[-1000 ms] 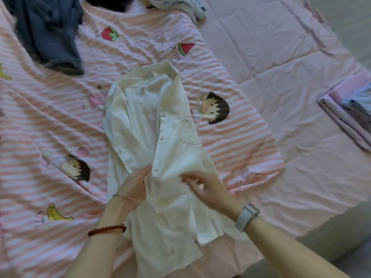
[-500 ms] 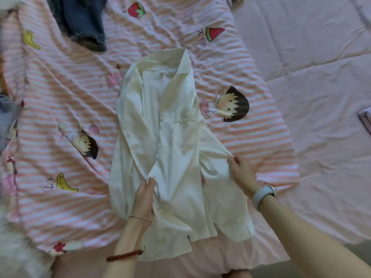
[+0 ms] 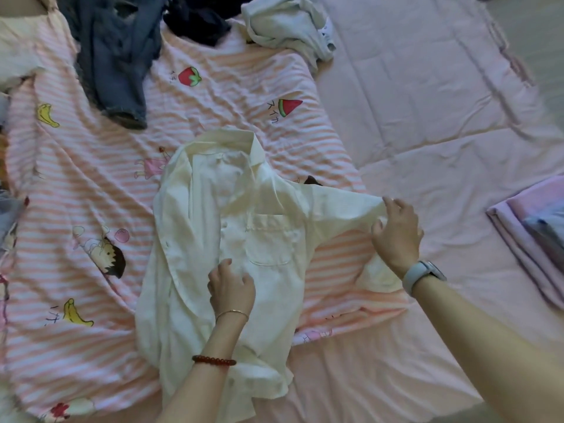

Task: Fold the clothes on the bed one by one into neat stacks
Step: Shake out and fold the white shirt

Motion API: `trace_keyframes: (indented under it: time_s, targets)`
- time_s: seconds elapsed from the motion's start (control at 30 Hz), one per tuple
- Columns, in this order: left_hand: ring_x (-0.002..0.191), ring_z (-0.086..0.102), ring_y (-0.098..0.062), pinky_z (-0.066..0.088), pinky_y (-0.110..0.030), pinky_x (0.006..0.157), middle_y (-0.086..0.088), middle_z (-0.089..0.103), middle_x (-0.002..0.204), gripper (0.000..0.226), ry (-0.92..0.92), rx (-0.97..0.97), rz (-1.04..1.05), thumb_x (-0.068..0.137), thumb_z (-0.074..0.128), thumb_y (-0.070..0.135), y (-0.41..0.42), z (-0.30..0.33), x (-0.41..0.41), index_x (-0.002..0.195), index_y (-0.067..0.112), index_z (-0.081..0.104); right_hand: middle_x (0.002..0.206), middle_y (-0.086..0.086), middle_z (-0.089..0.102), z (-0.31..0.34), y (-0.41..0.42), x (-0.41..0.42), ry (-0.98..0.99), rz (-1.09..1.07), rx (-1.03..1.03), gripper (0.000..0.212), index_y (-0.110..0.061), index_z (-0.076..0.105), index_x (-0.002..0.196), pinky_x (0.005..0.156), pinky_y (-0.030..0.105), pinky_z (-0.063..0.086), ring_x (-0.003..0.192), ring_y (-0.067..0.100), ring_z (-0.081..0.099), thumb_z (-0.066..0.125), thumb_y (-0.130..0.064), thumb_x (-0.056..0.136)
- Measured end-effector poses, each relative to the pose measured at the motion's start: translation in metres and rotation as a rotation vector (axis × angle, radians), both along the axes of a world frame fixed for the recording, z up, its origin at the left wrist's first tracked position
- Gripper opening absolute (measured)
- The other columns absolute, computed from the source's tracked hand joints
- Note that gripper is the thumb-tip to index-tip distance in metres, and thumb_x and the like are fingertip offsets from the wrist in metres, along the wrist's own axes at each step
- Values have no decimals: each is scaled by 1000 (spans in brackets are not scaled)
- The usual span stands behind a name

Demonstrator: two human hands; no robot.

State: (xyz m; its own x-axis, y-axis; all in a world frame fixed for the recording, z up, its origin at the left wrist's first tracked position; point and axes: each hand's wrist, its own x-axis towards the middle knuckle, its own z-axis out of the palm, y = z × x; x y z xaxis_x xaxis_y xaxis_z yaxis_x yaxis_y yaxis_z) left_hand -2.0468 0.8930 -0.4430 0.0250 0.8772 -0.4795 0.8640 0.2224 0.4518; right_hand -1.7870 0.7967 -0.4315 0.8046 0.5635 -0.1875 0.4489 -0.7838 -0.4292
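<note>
Cream-white cotton-look shirt [image 3: 225,239]: collared, buttoned front, one chest pocket, lying face up on the striped cover with the collar pointing away from you. Your left hand [image 3: 232,288] rests on the front placket just below the pocket, fingers loosely curled and pressing the cloth down; whether they pinch a fold cannot be told. Your right hand [image 3: 396,236] holds the shirt's sleeve [image 3: 341,209] near its end, fingers curled round the fabric, the sleeve drawn out sideways and taut from the shoulder.

Pink-and-white striped cover [image 3: 76,178]: printed with cartoon children, bananas, a strawberry and a watermelon slice. Beside the watermelon you can read the katakana "スイカ" [image 3: 272,112]; the small characters by the strawberry and the near banana are too blurred to read.

Plain pink sheet [image 3: 427,102]: under the cover, creased.

Unfolded items at the far edge: blue denim garment [image 3: 116,65], dark navy garment [image 3: 198,22], pale grey-white garment [image 3: 290,25].

Folded stack [image 3: 528,239]: lilac and blue-grey pieces, at your right, well apart from the shirt.

Wrist items: grey watch [image 3: 422,274] on your right; thin bangle [image 3: 232,312] and red bead bracelet [image 3: 213,360] on your left.
</note>
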Motion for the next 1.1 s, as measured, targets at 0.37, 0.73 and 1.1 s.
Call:
trace_keyframes:
  time_s: [0.37, 0.73, 1.1]
  targets:
    - [138, 21, -28, 20, -51, 110, -6, 22, 151, 82, 50, 169, -179, 80, 60, 54, 148, -51, 124, 144, 19, 22, 155, 7, 21, -76, 57, -8, -321, 608, -324, 64, -23, 21, 148, 104, 67, -8, 145, 29, 10, 44, -42, 92]
    - [139, 16, -31, 8, -54, 111, -10, 15, 152, 71, 81, 335, -31, 83, 56, 22, 142, -47, 149, 145, 17, 21, 141, 22, 42, -75, -22, 1, -218, -65, 133, 57, -2, 44, 136, 102, 64, 23, 131, 38, 40, 61, -19, 84]
    - [143, -12, -22, -20, -59, 104, 0, 4, 157, 83, 154, 311, -1103, 83, 37, 69, 25, -64, 244, 149, 29, 7, 88, 17, 62, -60, -102, 51, 83, -257, 141, 18, -4, 66, 94, 72, 38, 37, 87, 38, 57, 53, -2, 81]
